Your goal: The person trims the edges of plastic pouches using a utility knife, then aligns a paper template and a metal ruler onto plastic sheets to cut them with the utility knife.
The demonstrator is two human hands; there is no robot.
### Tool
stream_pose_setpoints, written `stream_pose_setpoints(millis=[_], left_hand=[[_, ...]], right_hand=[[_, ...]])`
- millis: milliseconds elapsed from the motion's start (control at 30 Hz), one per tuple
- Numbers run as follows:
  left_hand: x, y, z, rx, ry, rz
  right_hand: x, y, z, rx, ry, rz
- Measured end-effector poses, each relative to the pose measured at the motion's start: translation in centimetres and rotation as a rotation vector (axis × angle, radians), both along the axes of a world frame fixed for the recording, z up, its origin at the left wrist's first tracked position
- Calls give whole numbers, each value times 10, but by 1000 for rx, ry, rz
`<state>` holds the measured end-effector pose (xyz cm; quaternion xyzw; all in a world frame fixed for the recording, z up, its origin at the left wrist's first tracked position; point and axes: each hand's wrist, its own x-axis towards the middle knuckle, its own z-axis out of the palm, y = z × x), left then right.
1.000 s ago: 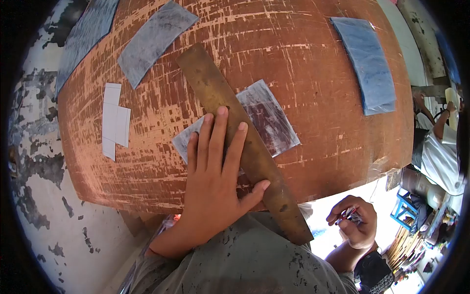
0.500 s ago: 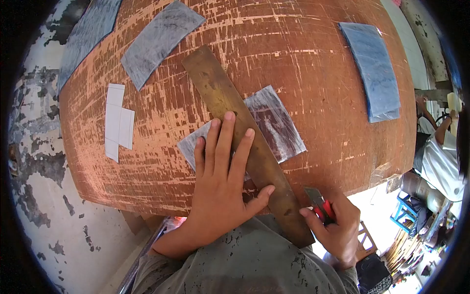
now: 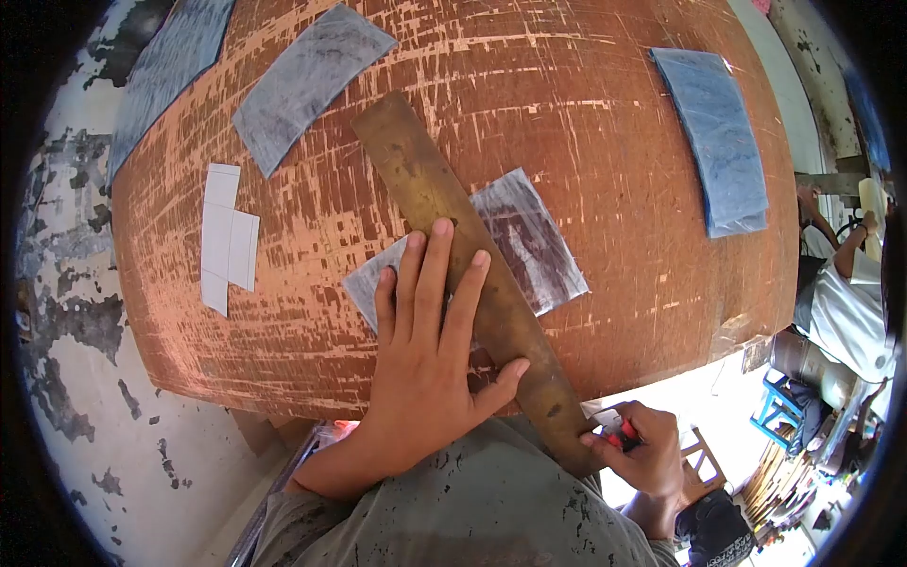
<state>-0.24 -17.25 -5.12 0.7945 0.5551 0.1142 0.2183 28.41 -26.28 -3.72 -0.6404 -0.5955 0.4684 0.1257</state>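
My left hand [image 3: 420,378] lies with fingers spread, pressing on a wide brown metal ruler [image 3: 416,170] that slants across the table. Beneath the ruler is a clear plastic sheet [image 3: 531,241], showing on both sides of it; some fingers rest over its left part. My right hand [image 3: 654,452] is closed around a red-handled utility knife [image 3: 625,435] beside the ruler's near end, past the table's front edge. The fingers mostly hide the knife, and its blade points toward the ruler.
On the scratched wooden table [image 3: 624,170] lie a white paper template [image 3: 227,241] at left, a stack of plastic sheets [image 3: 312,85] at upper left, a blue plastic stack [image 3: 713,142] at right and another sheet [image 3: 175,76] in the far-left corner. A person in white [image 3: 850,317] is at far right.
My right hand has moved slightly left and down, bringing the knife to the ruler's near end, and its blade has turned toward the ruler. The left hand and ruler look still.
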Motion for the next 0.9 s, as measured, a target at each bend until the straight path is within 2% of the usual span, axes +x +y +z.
stream_pose_setpoints(millis=[433,900], left_hand=[[0,-2,-3,12,3,-4],[0,0,-1,16,-22,0]], right_hand=[[13,-10,-25,-91,221,-82],[19,-11,-33,-115,250,-81]])
